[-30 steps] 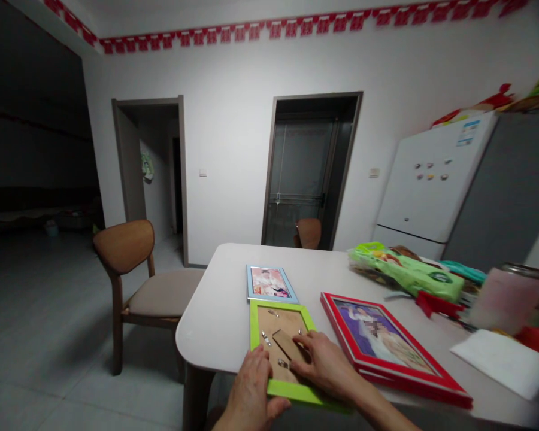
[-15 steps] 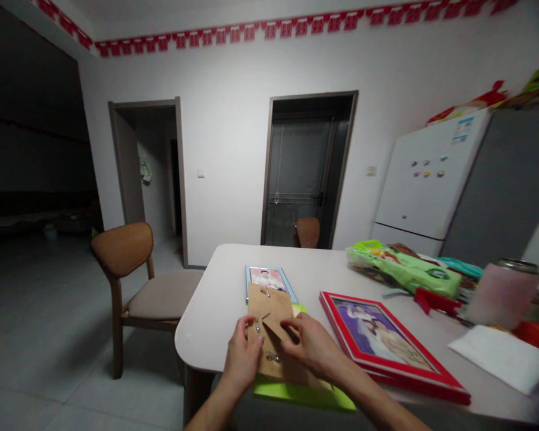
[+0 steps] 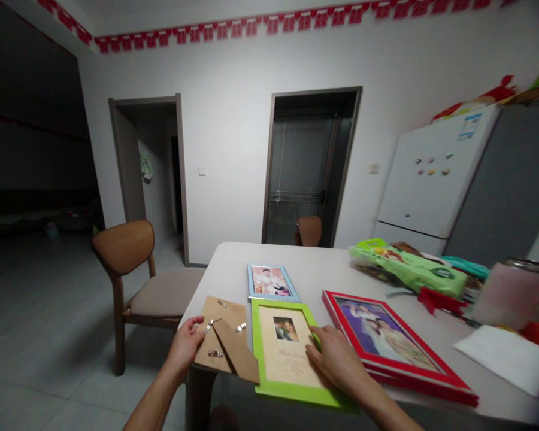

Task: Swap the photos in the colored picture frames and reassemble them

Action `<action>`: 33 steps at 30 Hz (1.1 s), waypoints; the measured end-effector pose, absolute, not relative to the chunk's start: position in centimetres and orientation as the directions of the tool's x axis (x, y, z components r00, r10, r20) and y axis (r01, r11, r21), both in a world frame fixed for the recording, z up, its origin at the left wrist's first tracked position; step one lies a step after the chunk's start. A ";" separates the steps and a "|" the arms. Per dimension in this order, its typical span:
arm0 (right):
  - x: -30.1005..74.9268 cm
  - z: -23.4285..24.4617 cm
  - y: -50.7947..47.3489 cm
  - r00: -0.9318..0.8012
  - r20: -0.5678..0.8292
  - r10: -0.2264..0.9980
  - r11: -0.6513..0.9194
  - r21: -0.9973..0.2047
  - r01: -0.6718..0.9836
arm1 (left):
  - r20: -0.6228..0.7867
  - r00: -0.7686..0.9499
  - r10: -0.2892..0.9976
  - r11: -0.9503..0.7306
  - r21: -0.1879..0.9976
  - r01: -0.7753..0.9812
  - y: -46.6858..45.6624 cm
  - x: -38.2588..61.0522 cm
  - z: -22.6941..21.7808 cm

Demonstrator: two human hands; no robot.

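A green picture frame (image 3: 296, 392) lies face down at the near edge of the white table (image 3: 323, 269), its back open, showing a cream card with a small photo. My left hand (image 3: 186, 344) grips the brown backing board (image 3: 227, 341) with its stand and metal clips, holding it at the table's left edge beside the frame. My right hand (image 3: 335, 359) rests on the frame's right side, fingers bent over the rim.
A small blue frame (image 3: 272, 282) lies behind the green one, a large red frame (image 3: 386, 341) to its right. Green packets (image 3: 406, 269), a pink cup (image 3: 507, 296) and white paper (image 3: 503, 359) fill the right side. A wooden chair (image 3: 139, 269) stands left.
My left hand lifted the backing board out of the green frame and carried it left. The card with the photo is now exposed. My right hand shifted to the frame's right side.
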State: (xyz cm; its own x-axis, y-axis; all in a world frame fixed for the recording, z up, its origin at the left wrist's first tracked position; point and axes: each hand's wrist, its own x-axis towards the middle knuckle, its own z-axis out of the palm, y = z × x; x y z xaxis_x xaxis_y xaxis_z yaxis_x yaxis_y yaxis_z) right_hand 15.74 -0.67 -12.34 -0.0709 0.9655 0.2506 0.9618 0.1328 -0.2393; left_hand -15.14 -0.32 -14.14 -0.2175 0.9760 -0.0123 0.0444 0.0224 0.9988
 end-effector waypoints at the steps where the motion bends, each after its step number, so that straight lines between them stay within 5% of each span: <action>1: 15.8 -12.5 -0.6 -0.063 0.255 0.965 0.122 -0.222 0.967 | -0.003 -0.224 0.975 0.024 0.996 0.091 -0.2 -15.4 -14.2; 8: 16.0 -13.4 0.4 0.027 0.191 0.981 0.017 -0.227 0.974 | 0.199 -0.294 0.935 -0.036 0.877 0.479 -0.3 -15.9 -14.2; 13: 16.2 -12.5 0.7 0.110 0.192 0.975 -0.007 -0.472 0.881 | 0.334 -0.225 0.915 -0.127 0.769 0.626 -1.2 -13.9 -14.0; 17: 15.6 -10.8 -0.5 0.149 -0.055 0.987 -0.114 -0.899 0.423 | 0.384 -0.084 0.920 -0.244 0.725 0.644 -2.8 -9.2 -13.4; 19: 15.3 -9.8 -1.2 0.073 -0.158 0.985 -0.166 -0.977 0.131 | 0.414 0.082 0.907 -0.377 0.708 0.597 -3.9 -6.2 -12.8; 24: 14.7 -7.8 -2.5 -0.006 -0.139 0.990 -0.137 -0.976 -0.172 | 0.393 0.342 0.854 -0.519 0.691 0.504 -5.5 -0.6 -10.5; 33: 14.6 -8.2 -2.0 0.061 -0.043 0.997 -0.042 -0.999 -0.027 | 0.600 0.417 0.683 -0.707 0.398 0.585 -5.4 -0.4 -8.6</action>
